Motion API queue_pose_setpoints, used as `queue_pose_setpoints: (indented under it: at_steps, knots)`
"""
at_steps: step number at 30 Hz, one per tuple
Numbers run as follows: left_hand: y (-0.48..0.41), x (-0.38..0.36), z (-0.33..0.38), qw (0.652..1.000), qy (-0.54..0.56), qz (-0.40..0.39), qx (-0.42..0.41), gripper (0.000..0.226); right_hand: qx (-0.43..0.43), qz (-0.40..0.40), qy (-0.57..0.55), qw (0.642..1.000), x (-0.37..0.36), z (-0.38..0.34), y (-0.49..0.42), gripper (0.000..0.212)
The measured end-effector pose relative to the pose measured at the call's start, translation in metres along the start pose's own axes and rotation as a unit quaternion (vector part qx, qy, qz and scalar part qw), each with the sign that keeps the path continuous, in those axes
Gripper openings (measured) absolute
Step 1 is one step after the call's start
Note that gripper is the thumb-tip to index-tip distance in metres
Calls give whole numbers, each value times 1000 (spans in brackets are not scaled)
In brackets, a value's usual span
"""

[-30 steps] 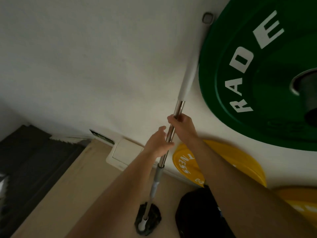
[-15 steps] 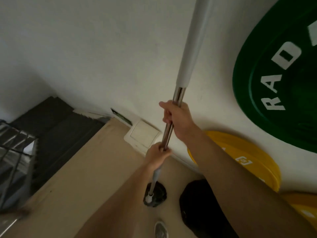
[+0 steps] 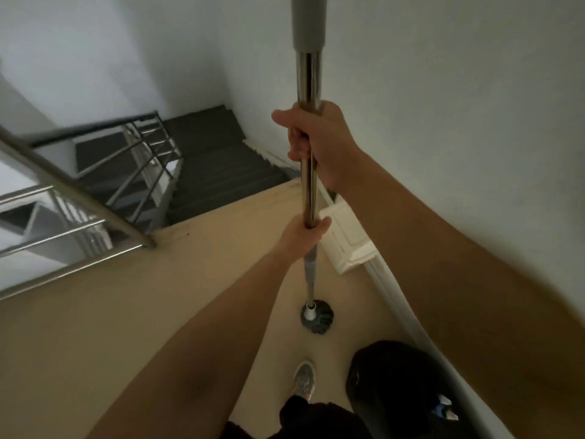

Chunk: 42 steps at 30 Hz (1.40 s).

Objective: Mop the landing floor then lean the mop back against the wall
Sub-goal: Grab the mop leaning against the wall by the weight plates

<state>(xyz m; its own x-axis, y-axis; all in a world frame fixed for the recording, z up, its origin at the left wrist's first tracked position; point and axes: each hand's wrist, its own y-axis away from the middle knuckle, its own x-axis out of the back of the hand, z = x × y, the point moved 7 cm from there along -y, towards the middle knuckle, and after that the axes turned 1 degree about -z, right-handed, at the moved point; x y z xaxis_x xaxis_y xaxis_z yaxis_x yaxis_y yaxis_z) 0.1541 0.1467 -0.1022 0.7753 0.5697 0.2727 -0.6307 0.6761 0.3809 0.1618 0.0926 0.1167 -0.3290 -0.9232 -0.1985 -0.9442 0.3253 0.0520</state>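
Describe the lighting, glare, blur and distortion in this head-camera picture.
Head view: dim, flat indoor light, no hard shadows. The chrome mop handle shows bright streaks of glare above the right hand; the stair railing glints too. The near right forearm is soft and smeared at the frame edge. Wide-angle distortion bends the baseboard and the walls. The mop head is fairly sharp.

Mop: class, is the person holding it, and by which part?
Yes. Both hands grip the mop by its metal pole: the right hand higher up, the left hand lower, above the head.
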Motion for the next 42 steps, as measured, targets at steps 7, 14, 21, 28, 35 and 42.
queue_pose_setpoints:
  at_steps: [7, 14, 21, 28, 35, 42]
  knots:
    - [64, 131, -57, 983, 72, 158, 65, 38, -15, -130, -29, 991, -161, 8, -8, 51]
    - [179, 272, -145, 931, 161, 310, 103, 21, -47, -197, -48, 978, -341, 30, 8, 46]
    - [352, 395, -265, 877, 149, 421, 176, 27, -83, -319, -75, 941, -547, 90, 83, 41]
    - [542, 459, -358, 807, 126, 504, 280, 28, -128, -468, -77, 871, -720, 145, 197, 45]
    - [657, 458, -409, 717, 140, 596, 333, 31, -184, -495, -30, 849, -800, 219, 274, 56]
    - [661, 380, -468, 554, 448, 656, 248, 34, -274, -444, 55, 851, -764, 319, 305, 39]
